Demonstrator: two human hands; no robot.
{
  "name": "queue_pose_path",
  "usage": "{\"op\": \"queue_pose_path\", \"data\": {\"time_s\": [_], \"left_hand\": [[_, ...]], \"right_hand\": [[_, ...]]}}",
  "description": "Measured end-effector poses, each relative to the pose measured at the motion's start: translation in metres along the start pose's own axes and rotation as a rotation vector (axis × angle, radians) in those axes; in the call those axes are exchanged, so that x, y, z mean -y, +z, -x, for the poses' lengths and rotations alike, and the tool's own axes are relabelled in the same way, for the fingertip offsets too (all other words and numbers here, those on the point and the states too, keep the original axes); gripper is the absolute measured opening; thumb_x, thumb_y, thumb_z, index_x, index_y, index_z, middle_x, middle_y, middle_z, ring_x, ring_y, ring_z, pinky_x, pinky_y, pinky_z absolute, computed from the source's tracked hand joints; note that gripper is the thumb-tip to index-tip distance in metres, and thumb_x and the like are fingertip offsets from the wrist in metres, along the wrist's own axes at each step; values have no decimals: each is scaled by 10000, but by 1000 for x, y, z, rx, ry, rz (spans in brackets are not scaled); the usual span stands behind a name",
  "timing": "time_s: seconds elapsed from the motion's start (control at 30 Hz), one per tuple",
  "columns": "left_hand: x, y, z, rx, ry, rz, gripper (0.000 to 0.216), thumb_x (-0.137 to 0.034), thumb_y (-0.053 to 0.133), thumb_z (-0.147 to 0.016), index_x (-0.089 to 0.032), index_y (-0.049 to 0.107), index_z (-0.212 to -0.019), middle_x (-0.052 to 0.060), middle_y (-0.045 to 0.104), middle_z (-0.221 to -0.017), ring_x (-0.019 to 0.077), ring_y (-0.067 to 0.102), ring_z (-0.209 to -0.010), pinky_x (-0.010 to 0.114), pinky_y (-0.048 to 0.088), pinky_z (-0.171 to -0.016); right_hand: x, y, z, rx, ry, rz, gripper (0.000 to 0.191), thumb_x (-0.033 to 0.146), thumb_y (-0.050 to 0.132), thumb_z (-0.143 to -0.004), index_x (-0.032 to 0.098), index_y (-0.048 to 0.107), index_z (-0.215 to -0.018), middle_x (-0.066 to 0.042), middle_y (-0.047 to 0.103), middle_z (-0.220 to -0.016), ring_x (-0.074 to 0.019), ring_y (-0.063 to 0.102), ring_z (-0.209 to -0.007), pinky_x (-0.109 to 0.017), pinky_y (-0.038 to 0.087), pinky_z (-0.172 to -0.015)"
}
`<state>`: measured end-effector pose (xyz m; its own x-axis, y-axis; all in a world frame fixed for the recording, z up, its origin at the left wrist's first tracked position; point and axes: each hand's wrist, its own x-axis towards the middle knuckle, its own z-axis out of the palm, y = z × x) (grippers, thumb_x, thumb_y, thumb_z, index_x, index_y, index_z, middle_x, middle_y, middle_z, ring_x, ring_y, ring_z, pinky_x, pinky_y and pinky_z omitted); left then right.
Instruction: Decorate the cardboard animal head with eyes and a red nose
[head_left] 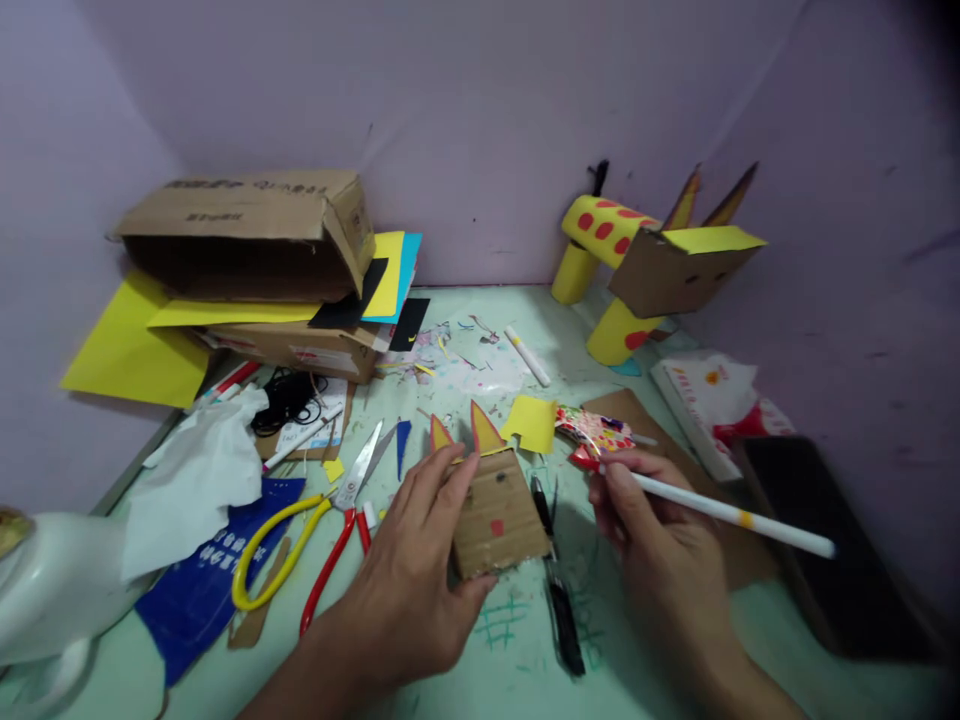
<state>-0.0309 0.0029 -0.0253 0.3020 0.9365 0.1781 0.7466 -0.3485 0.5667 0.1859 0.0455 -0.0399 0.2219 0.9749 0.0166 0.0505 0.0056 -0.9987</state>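
A small cardboard animal head (510, 515) with yellow pointed ears edged in red, a dark eye and a red square mark lies low in the middle. My left hand (412, 560) grips its left side, fingers at the top edge and thumb at the bottom; the part under my palm is hidden. To the right, my right hand (660, 540) pinches a white felt-tip pen (720, 510) with a red tip end and a yellow band. The pen's red end points left, apart from the head. A black pen-like tool (561, 610) lies between my hands.
Yellow- and red-handled scissors (349, 495) lie left of my left hand. A spotted yellow cardboard animal (645, 260) stands at back right. Cardboard boxes (247, 215) are stacked at back left. A dark phone (817, 540) lies at right, a white jug (60, 580) at left.
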Motion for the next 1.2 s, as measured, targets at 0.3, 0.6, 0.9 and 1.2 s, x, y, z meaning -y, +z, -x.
{"op": "queue_pose_path", "data": {"time_s": [0.3, 0.6, 0.9, 1.2], "left_hand": [[2, 0, -1, -5, -19, 16, 887, -159, 627, -768, -266, 108, -1479, 148, 245, -1537, 308, 239, -1441, 568, 290, -1146], [19, -18, -5, -136, -39, -90, 800, -264, 641, -767, -236, 209, -1440, 169, 337, -1471, 370, 345, -1375, 619, 356, -1087], [6, 0, 1, 50, -64, 9, 905, -198, 670, -724, -291, 145, -1456, 126, 278, -1517, 330, 296, -1415, 569, 337, -1121], [2, 4, 6, 3, 64, -84, 884, -156, 653, -694, -229, 198, -1447, 169, 345, -1433, 353, 361, -1345, 559, 412, -1071]], "right_hand": [[-1, 10, -1, 186, -68, 76, 219, 370, 634, -833, 188, 636, -954, -61, 747, -757, -168, 669, -569, -246, 505, -491], [20, -28, -19, 152, -393, 301, 103, 273, 597, -866, 224, 609, -956, -55, 741, -820, -175, 701, -662, -262, 554, -578], [26, -7, 2, 316, -285, 20, 260, 409, 568, -919, 237, 754, -859, 17, 659, -565, -108, 602, -503, -182, 489, -492], [8, 7, 10, 287, -228, 81, 198, 337, 550, -924, 226, 639, -788, 50, 539, -559, -107, 504, -502, -181, 407, -472]]}}
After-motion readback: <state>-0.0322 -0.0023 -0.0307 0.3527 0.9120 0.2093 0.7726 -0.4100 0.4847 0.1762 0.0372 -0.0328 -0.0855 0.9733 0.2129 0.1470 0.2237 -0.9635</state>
